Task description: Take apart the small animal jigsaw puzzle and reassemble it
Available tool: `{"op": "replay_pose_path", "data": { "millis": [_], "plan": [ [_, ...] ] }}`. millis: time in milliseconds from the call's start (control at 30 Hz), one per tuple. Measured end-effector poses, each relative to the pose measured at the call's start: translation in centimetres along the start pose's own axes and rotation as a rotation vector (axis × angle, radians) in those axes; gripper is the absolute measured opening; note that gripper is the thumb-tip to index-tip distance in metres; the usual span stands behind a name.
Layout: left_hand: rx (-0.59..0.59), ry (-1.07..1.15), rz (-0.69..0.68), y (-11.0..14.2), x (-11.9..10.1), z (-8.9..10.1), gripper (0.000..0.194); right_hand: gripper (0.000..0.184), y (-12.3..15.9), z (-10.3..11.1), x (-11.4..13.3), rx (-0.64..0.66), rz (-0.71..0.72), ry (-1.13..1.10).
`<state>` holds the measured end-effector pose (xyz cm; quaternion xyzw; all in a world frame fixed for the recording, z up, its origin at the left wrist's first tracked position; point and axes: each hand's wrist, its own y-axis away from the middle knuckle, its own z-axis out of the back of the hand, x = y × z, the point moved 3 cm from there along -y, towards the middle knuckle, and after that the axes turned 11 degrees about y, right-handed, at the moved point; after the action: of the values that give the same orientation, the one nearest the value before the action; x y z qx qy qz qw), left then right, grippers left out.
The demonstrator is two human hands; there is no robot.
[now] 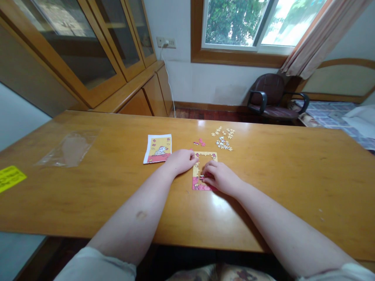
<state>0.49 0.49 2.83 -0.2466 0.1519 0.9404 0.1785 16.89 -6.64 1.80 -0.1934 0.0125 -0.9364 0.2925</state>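
Observation:
A puzzle frame (195,171) of joined pieces, yellow above and pink below, lies on the table with bare wood showing inside it. At its upper left edge, my left hand (181,160) rests with curled fingers; whatever they may hold is hidden. My right hand (220,177) reaches over the frame's right side, its fingertips closed on a small puzzle piece (202,176) near the lower left inside. Beyond the frame are loose pink pieces (202,143), white-and-blue pieces (224,144) and pale yellow pieces (230,132).
Left of the frame lies a picture sheet (156,150) with a white animal on yellow and pink. A clear plastic bag (73,148) and a yellow label (11,178) are farther left on the wooden table (293,168). An office chair (271,95) stands beyond the table.

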Motion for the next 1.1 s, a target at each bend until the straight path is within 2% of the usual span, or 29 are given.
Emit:
{"op": "replay_pose_path", "data": {
  "millis": [67,133,267,333,500,600,767,900,1100],
  "plan": [
    [-0.002,0.000,-0.009,0.0,0.0,0.0,0.033,0.006,0.1,0.1,0.0,0.019,-0.049,-0.075],
    [-0.002,-0.002,-0.012,-0.1,0.1,-0.1,0.034,0.005,0.3,0.6,-0.4,0.040,-0.156,-0.162],
    [-0.009,-0.008,0.001,-0.2,0.3,-0.2,0.035,0.006,0.8,1.9,-2.2,0.092,-0.404,-0.281],
    [-0.006,-0.008,0.009,-0.1,0.3,-0.2,0.035,0.007,1.0,2.4,-3.2,0.117,-0.469,-0.324],
    [-0.010,-0.005,0.007,0.0,0.1,-0.1,0.034,0.009,1.2,2.3,-3.9,0.260,-0.439,-0.520],
    [-0.021,-0.012,0.006,0.0,0.1,-0.1,0.033,0.008,1.2,2.0,-3.9,0.297,-0.450,-0.446],
    [-0.022,-0.009,-0.003,0.0,0.1,-0.1,0.033,0.013,1.2,1.4,-4.2,0.280,-0.416,-0.386],
    [-0.024,-0.010,0.000,0.0,0.1,-0.1,0.033,0.014,1.2,1.9,-4.2,0.257,-0.372,-0.315],
    [-0.012,-0.009,0.014,0.0,0.1,-0.1,0.034,0.016,1.4,2.9,-3.0,0.346,-0.348,-0.176]
  ]
}}
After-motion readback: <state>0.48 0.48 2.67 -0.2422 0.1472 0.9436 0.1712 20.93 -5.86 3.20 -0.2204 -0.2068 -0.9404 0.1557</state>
